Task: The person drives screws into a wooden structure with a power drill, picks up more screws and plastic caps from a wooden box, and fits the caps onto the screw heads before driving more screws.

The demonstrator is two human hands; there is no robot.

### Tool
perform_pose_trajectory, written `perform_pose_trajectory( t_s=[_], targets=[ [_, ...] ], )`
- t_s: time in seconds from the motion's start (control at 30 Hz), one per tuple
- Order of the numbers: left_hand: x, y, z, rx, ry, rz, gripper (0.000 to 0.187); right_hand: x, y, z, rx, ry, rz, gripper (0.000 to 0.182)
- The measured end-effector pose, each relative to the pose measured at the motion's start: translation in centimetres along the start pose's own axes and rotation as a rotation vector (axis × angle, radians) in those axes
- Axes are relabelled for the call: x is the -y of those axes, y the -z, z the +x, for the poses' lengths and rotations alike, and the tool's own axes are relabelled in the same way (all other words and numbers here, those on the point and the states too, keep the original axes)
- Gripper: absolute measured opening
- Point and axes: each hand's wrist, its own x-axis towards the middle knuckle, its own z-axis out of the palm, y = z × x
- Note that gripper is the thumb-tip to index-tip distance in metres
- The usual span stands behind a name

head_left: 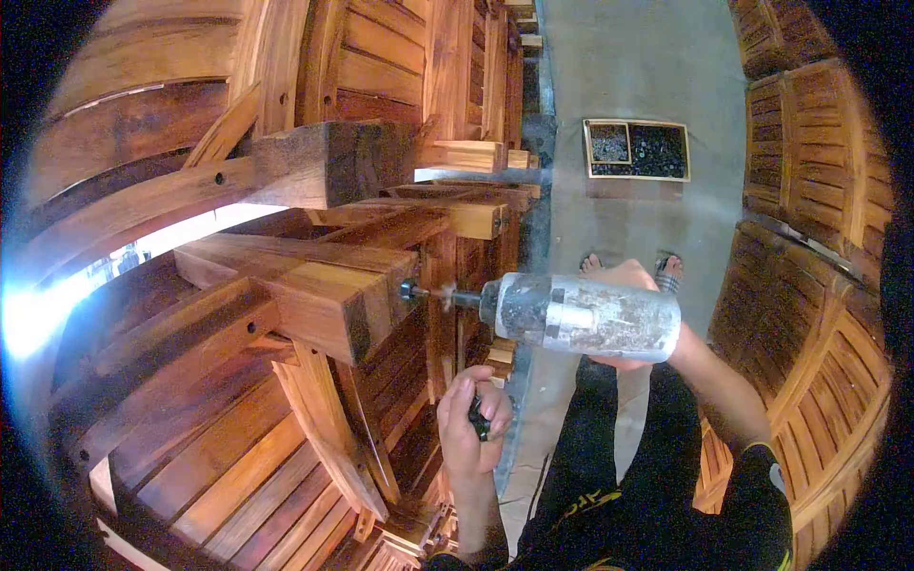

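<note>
My right hand (628, 281) is wrapped round a worn, whitish power driver (590, 314), which lies level and points left. The driver's bit meets a dark bolt head (409, 289) at the end face of a thick wooden beam (314, 295). Below the driver, my left hand (471, 419) is raised with its fingers curled round small dark hardware (479, 419); the separate pieces are too small to tell. My left hand is apart from both the beam and the driver.
Stacked wooden furniture frames (276, 457) fill the left side, and slatted wooden panels (819, 152) line the right. A divided wooden box (685, 152) of small metal and dark parts stands on the grey floor (638, 57) ahead of my feet.
</note>
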Motion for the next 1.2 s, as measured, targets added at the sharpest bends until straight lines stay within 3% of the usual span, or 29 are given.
perform_pose_trajectory(
  t_s=[0.13, 0.43, 0.53, 0.67, 0.7, 0.87, 1.2],
  targets=[
    [0.1, -0.2, 0.1, -0.058, 0.022, -0.036, 0.026, 0.3, -0.1, 0.2, -0.02, -0.006, 0.012, 0.034],
    [-1.0, -0.3, 0.1, 0.011, -0.038, -0.089, 0.034, -1.0, -0.7, -0.8, -0.108, 0.15, 0.002, 0.025],
    [-1.8, -1.2, 0.2, 0.011, -0.104, -0.076, 0.035, -0.2, -1.1, -2.5, -0.088, 0.073, 0.028, 0.02],
    [-1.9, -2.2, 1.7, 0.058, -0.09, -0.185, 0.039, 0.3, -2.0, -5.3, -0.184, 0.003, 0.034, 0.026],
    [-1.9, -3.2, 1.8, 0.001, -0.123, -0.08, 0.037, 0.5, -1.7, -5.7, -0.072, -0.119, 0.111, 0.029],
    [-1.4, -5.9, 1.6, -0.015, -0.125, -0.055, 0.035, 1.4, -0.2, -6.6, 0.094, -0.258, 0.196, 0.035],
    [-2.3, -9.0, 0.6, -0.034, -0.127, 0.218, 0.036, 2.7, 0.9, -7.4, -0.006, -0.193, 0.253, 0.032]
  ],
)
